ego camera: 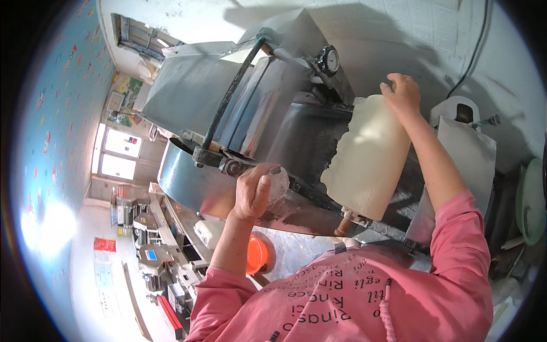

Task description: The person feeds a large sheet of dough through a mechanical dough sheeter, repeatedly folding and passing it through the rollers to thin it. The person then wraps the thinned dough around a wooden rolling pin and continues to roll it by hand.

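My left hand (252, 192) grips a translucent round thing (278, 184), dusted white, at the near side of a metal dough-sheeting machine (188, 98). Its exact kind is hard to make out. A thick roll of pale dough (369, 154) with a ragged left edge lies across the machine's right end. Out of its near end sticks a rod with a wooden handle (343, 224). By the roll's far end is my right hand (401, 96), fingers loosely bent and apart, with nothing seen in it. Whether it touches the dough cannot be told.
A dark bar (234, 92) crosses above the rollers, and a round dial (328, 60) sits at the far side. A wall stands close behind the machine. An orange bucket (256, 254) is on the floor, near a workbench (179, 218). A green basin (533, 201) leans at the right.
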